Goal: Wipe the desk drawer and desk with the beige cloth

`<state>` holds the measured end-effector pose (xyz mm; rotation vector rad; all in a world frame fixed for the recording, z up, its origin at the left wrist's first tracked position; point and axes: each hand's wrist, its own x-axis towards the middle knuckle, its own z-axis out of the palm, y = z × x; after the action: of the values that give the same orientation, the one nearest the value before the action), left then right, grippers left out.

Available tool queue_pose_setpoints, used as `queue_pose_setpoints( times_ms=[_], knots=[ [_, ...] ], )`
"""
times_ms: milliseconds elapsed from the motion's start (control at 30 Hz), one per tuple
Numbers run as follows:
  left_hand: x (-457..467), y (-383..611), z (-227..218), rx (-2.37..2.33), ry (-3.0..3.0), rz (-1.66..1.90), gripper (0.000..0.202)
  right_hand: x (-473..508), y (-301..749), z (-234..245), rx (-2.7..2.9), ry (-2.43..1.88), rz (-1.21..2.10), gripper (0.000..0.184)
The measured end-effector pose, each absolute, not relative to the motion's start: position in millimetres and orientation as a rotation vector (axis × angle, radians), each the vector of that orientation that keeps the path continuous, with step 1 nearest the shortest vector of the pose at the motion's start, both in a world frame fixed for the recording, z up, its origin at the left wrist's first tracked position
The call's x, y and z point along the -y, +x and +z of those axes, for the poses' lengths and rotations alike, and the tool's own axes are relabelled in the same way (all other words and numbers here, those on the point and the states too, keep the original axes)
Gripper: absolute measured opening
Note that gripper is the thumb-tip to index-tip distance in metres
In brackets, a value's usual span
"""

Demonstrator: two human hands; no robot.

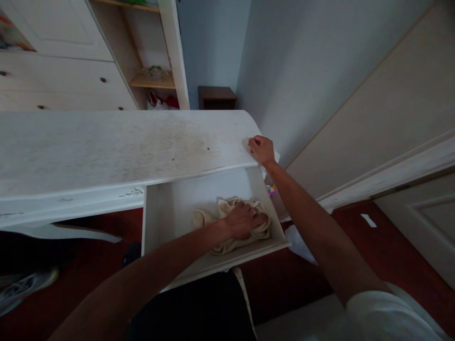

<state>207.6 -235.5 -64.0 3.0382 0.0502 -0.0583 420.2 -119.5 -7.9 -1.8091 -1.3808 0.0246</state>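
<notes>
A white desk (106, 147) has its right drawer (159, 218) pulled out. My left hand (243, 220) is inside the drawer, fingers curled down onto a crumpled cream cloth (216, 218) that lies at the drawer's right side. My right hand (262, 149) rests on the desk top's right corner, fingers bent over the edge, holding nothing that I can see. The desk top shows grey smudges and small dark specks.
A white dresser (60, 76) and open wooden shelves (152, 80) stand behind the desk. A small brown stool (216, 97) sits in the corner. A white door (408, 142) is at right. The red floor (355, 227) holds a shoe (24, 286) at left and scraps.
</notes>
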Motion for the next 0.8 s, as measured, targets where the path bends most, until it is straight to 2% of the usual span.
queue_pose_setpoints(
  times_ms=[133,200,467,633,700,800],
  knots=[
    [226.7,176.2,-61.6,0.095,3.034,-0.18,0.037,121.6,422.7,-9.5,1.387,-1.777,0.028,0.029],
    [222.8,153.8,-57.9,0.076,3.025,-0.277,0.035,121.6,424.5,-10.8,1.386,-1.766,0.031,0.029],
    [206.2,64.9,-37.3,-0.166,3.025,-0.608,0.074,120.5,425.1,-12.5,1.383,-1.758,0.027,0.028],
    [196.6,38.7,-35.9,-0.245,2.947,-0.597,0.105,122.3,422.5,-10.9,1.375,-1.747,0.029,0.028],
    [194.9,33.6,-36.7,-0.248,2.957,-0.584,0.106,123.1,421.6,-10.3,1.375,-1.741,0.031,0.028],
    [190.1,33.1,-36.1,-0.179,2.983,-0.563,0.096,123.8,420.5,-9.6,1.376,-1.742,0.03,0.029]
  ],
)
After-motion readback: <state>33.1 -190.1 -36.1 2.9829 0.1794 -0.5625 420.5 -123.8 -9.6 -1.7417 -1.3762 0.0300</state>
